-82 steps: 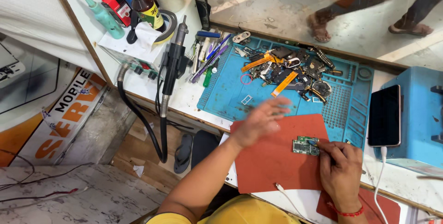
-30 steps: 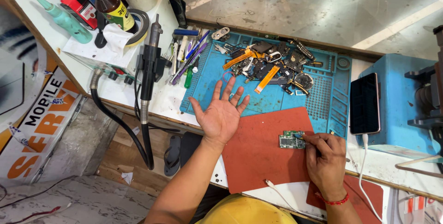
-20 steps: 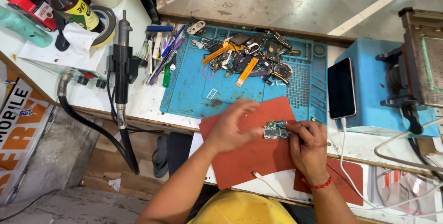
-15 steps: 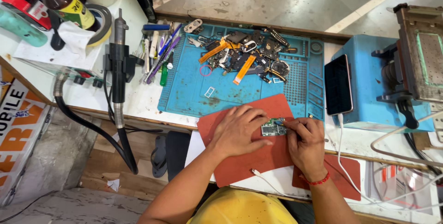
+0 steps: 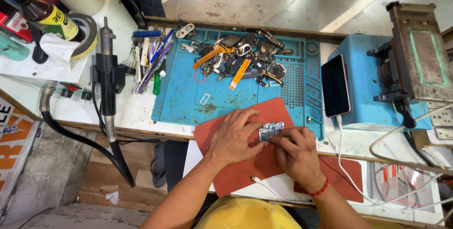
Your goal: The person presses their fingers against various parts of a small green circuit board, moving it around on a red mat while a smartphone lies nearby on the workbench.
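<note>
A small circuit board point(image 5: 271, 130) with metal shields lies on a red-brown mat point(image 5: 245, 172) at the bench's front edge. My left hand point(image 5: 234, 136) rests on the mat with its fingertips pressed against the board's left side. My right hand point(image 5: 296, 153) closes over the board's right and lower edge; whether it also holds a thin tool is hidden by its fingers. Both hands meet at the board.
A blue work mat point(image 5: 188, 97) behind carries a heap of phone parts and orange flex cables point(image 5: 238, 59). A hot-air handle point(image 5: 107, 73) and hand tools point(image 5: 151, 59) lie left. A phone point(image 5: 335, 85) on a white cable rests on a blue machine point(image 5: 373, 92). Bottles point(image 5: 40, 14) stand far left.
My left hand came down from hovering spread over the blue mat and settled on the circuit board. The view shifted right, showing the machines. My right hand stayed at the board.
</note>
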